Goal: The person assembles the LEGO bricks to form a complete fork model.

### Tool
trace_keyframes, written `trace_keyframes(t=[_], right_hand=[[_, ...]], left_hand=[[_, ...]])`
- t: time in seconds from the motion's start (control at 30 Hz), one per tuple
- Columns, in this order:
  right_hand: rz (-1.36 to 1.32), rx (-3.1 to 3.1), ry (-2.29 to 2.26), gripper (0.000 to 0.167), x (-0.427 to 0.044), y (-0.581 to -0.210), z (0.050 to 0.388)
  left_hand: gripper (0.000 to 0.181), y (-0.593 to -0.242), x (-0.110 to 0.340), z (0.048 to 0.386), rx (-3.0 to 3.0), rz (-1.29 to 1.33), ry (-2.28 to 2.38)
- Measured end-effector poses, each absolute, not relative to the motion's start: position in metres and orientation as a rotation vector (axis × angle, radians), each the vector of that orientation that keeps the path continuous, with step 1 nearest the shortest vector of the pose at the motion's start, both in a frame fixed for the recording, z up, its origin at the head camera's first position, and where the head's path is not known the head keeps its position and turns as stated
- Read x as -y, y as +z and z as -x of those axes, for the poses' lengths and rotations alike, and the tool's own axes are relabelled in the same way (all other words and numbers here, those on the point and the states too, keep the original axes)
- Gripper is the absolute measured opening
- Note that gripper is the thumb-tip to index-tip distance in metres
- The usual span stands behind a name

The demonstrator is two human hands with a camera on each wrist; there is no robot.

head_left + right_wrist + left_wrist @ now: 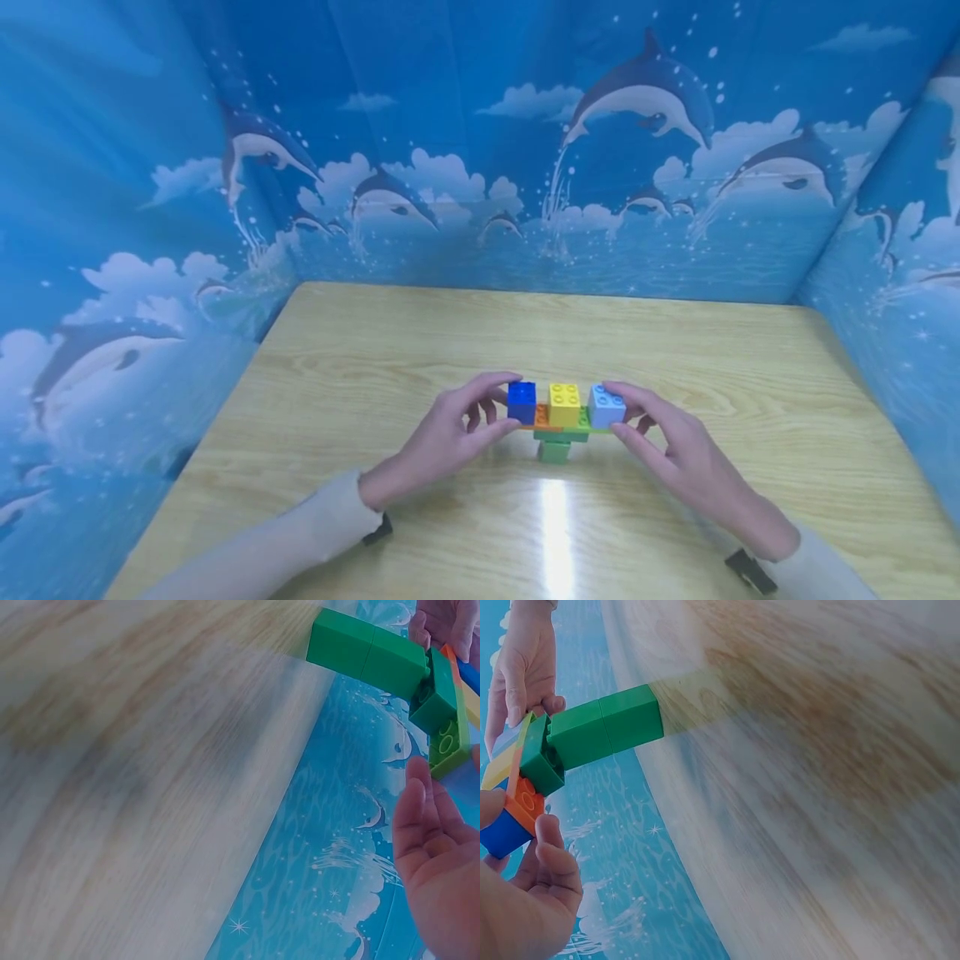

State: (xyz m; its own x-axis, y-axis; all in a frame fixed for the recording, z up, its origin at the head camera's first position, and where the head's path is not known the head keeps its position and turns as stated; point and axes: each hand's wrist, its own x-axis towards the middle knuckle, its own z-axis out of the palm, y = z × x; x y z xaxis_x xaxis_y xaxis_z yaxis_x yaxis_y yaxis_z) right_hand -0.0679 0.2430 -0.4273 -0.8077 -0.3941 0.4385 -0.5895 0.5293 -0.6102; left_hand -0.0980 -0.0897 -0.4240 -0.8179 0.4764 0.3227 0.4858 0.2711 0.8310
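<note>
A toy-brick structure stands upright on the table between both hands. Its column is of stacked green bricks (pixel 606 724), topped by a wider dark green brick (pixel 433 701). Across that lie an orange plate (pixel 526 801) and a lime green plate (pixel 447 742), side by side. Three bricks sit in a row on top: dark blue (pixel 522 404), yellow (pixel 564 405) and light blue (pixel 607 407). My left hand (pixel 459 421) pinches the dark blue brick at the left end. At the other end, my right hand (pixel 678 446) pinches the light blue brick between thumb and fingers.
The wooden table (pixel 360 350) has a bright light reflection (pixel 556 533) in front of the structure. A blue dolphin-print cloth (pixel 450 150) hangs behind the table and along both sides. Dark straps (pixel 750 571) show at the sleeve cuffs.
</note>
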Motion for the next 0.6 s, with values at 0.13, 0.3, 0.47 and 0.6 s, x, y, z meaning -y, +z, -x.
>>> trace_keyframes(t=[0.13, 0.3, 0.47, 0.6], right_hand=[[-0.834, 2.518, 1.133, 0.064, -0.2425, -0.4273, 0.067], [-0.816, 2.54, 1.126, 0.062, -0.2436, -0.4264, 0.0651], [-0.805, 2.524, 1.141, 0.06, -0.2451, -0.4285, 0.063], [-0.881, 2.441, 1.141, 0.064, -0.2454, -0.4328, 0.0628]], left_hand=[[0.054, -0.4242, 0.0914, 0.0988, 2.5, 0.95, -1.632], [0.053, -0.4259, 0.0921, 0.0993, 2.48, 0.996, -1.635], [0.052, -0.4274, 0.092, 0.0986, 2.442, 1.037, -1.636], [0.053, -0.4274, 0.0919, 0.0966, 2.412, 1.07, -1.611]])
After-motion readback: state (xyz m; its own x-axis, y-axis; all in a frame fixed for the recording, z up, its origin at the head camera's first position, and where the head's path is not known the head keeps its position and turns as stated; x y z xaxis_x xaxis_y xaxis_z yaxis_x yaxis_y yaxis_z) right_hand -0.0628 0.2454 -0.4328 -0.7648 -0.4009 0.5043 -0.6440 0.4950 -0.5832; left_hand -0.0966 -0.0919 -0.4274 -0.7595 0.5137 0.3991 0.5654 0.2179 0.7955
